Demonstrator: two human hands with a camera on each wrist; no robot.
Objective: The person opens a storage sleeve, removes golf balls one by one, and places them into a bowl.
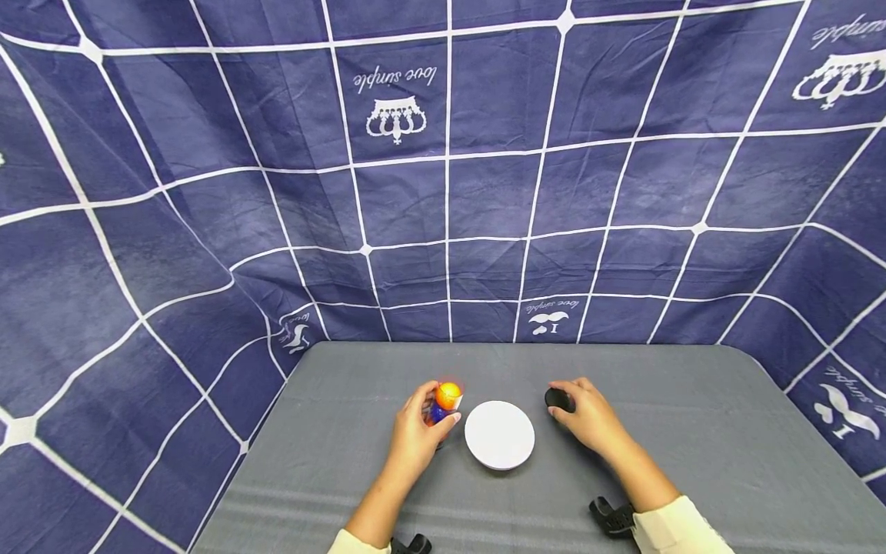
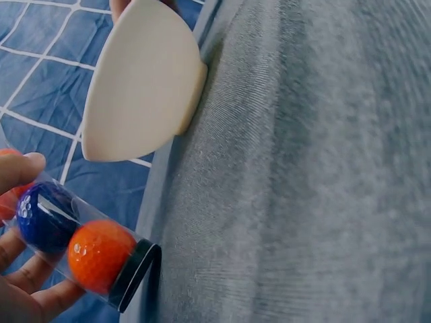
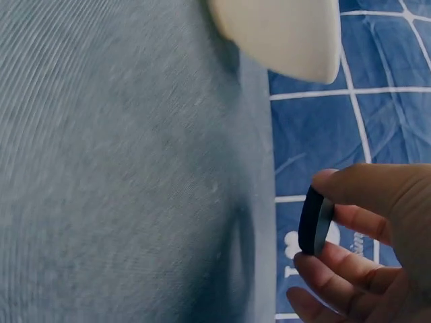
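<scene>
A person's left hand [image 1: 411, 435] is holding a clear tube [image 2: 74, 232] of golf balls at the white bowl's ten o'clock, thumb and fingers curving round its wall in a firm grip. At the bowl's two o'clock, the right hand [image 1: 588, 415] is pinching a round black cap [image 3: 315, 221] by its edge. The white bowl [image 1: 500, 435] is sitting between them on the gray surface [image 1: 311, 477].

The work is looking only partly done: the tube's upper end is appearing uncapped, while a black end cap [image 2: 135, 276] is closing the lower end. Three balls are lining up inside, a blue ball [image 2: 47, 217] resting between an upper orange ball [image 1: 448, 396] and a lower orange ball [image 2: 101, 257]; their handling is seemingly being left for later.

Glossy dimples are catching light through smooth, apparently plastic walls. The bowl is flaring from a narrow foot, its matte sides contrasting with the surface's woven, ribbed-looking cloth. Behind, at twelve o'clock, a creased navy sheet [image 1: 484, 200] is hanging in white-lined squares.
</scene>
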